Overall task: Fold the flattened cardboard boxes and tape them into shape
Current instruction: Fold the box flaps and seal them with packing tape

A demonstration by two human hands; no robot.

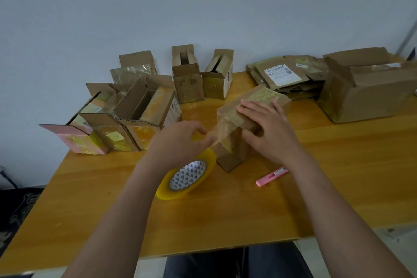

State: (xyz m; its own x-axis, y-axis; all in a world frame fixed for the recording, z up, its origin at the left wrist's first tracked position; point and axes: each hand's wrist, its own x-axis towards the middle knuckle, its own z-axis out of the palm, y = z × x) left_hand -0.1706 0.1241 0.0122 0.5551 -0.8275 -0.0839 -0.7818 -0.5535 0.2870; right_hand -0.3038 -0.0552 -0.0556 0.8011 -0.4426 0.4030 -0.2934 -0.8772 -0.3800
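A small cardboard box (pixel 228 158) stands in the middle of the wooden table (pixel 248 205), its closed flaps on top. My right hand (pixel 268 128) lies flat across those flaps, fingers straight, thumb against the box's side. A strip of clear tape (pixel 225 131) runs from the box top down toward my left hand (pixel 180 140), which pinches the strip with curled fingers. The yellowish tape roll (pixel 187 176) hangs tilted just below that hand. A stack of flattened cardboard boxes (pixel 286 74) lies at the back right.
A pink utility knife (pixel 272 176) lies right of the tape roll. Several folded open-topped boxes (pixel 144 108) stand at the back left and centre. A large open carton (pixel 370 88) sits at the far right. The table's front edge is close to my lap.
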